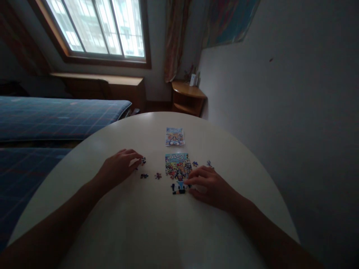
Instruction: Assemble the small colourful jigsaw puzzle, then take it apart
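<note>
A partly joined jigsaw puzzle with a crowded cartoon picture lies flat on the white round table. At its lower right, my right hand rests with thumb and forefinger closed about a small dark puzzle piece at the puzzle's edge, mostly hidden by the fingers. Off to the left, my left hand pinches a loose puzzle piece at the tabletop. Two more loose pieces, a dark one and a multicoloured one, lie between that hand and the puzzle.
Beyond the puzzle lies a small picture sheet or packet. Loose pieces are right of the puzzle, some near my right hand. A blue plaid bed borders the table's left; a wall runs along the right. A corner cabinet stands behind.
</note>
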Tool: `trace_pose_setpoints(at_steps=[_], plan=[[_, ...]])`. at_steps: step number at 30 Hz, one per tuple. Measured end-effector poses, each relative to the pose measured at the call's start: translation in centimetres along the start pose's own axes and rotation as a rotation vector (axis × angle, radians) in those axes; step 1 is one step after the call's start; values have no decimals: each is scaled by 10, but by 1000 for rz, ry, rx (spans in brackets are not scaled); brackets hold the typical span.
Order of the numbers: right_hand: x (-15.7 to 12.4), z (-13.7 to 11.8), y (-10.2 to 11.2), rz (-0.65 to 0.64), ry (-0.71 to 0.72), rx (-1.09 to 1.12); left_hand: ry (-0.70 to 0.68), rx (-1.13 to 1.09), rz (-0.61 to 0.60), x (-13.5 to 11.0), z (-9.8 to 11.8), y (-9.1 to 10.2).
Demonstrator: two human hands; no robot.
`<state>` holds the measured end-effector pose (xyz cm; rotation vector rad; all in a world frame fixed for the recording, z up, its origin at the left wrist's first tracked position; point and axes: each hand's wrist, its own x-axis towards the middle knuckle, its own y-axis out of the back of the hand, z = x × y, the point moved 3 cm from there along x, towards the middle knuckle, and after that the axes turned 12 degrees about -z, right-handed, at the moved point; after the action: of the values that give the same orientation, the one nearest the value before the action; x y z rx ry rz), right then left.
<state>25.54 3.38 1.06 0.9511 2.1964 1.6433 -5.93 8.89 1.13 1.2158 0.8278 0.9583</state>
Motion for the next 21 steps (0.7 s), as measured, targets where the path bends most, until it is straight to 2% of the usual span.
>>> trace_pose_setpoints(at_steps=[5, 9, 17, 21], plan=[[3, -11, -6, -116, 7, -31, 24, -8, -23, -3, 5, -1], [5, -17, -9, -196, 6, -113, -13, -9, -31, -3, 8, -3], [5, -21, -7, -195, 53, -197, -31, -50, -75, -4, 27, -2], [6, -19, -9, -180, 95, -160, 47, -171, -146, 0, 25, -6]])
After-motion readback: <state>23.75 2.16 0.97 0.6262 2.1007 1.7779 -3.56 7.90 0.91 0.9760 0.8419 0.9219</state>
